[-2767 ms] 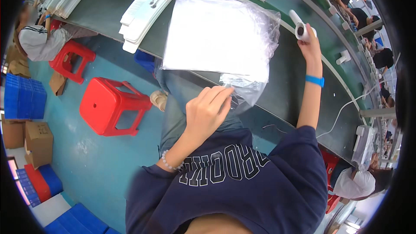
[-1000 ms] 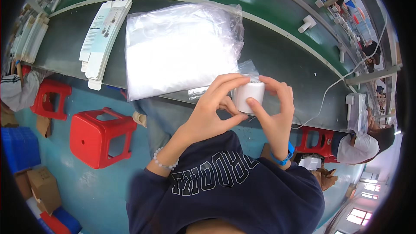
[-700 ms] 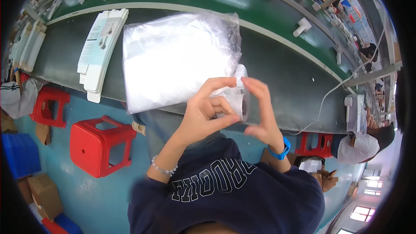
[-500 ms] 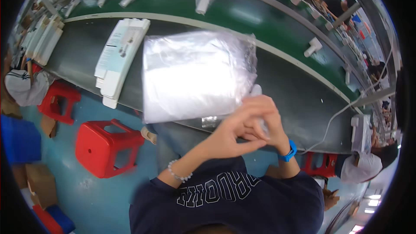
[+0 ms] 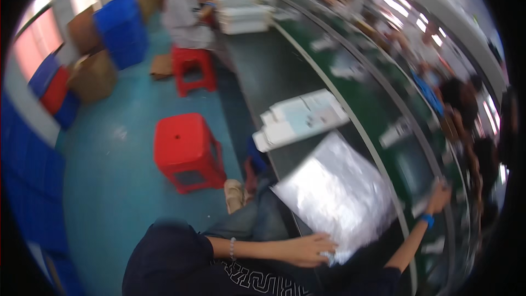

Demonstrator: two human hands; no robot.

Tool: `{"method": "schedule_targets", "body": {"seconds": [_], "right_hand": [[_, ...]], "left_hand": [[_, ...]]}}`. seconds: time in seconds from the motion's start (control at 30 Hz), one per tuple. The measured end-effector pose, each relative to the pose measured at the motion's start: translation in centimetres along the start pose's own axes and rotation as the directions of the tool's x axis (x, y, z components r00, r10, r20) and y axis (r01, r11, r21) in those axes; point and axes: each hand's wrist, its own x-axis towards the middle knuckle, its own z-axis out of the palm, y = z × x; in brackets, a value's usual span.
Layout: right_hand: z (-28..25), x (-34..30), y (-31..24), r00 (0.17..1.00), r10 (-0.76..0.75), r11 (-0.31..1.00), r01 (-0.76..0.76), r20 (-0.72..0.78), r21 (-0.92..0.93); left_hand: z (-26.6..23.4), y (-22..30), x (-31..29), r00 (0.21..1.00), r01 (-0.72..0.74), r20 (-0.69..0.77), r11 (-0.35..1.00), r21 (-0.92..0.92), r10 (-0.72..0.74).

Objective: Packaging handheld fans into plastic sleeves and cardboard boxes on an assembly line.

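Observation:
My left hand [image 5: 311,249], with a bead bracelet at its wrist, lies at the near edge of a stack of clear plastic bags [image 5: 337,192]. Its fingers are stretched out and touch the plastic; a small pale thing by the fingertips is too blurred to name. My right hand [image 5: 439,197], above a blue wristband, reaches out over the green conveyor belt [image 5: 392,104]. Close by it on the belt is a blurred white device [image 5: 421,206]. Motion smears the right fingers, so their grip does not show.
Flat white printed cartons [image 5: 307,120] lie on the dark table [image 5: 263,71] beyond the bags. More white devices [image 5: 395,132] sit along the belt. Red stools [image 5: 183,140] stand on the floor at left. A seated person [image 5: 183,16] is at the far table end, near blue crates [image 5: 120,27].
The view has swung left. My hands, close together in front of me before, are now apart: the left at the bags, the right stretched out to the belt.

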Motion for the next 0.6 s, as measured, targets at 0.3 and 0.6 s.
{"method": "schedule_targets", "body": {"seconds": [0.3,0.6], "right_hand": [[1.1,-6.5,-7.0,0.875,-0.112,0.993,0.114,-0.472,-0.024],[-21.4,-16.3,-20.0,0.369,-0.872,0.111,0.788,-0.32,0.606]], "left_hand": [[-2.0,2.0,1.7,1.0,-0.014,0.012,0.991,0.133,0.012],[-1.6,0.9,0.7,0.965,0.17,0.204,0.985,0.003,-0.167]]}}
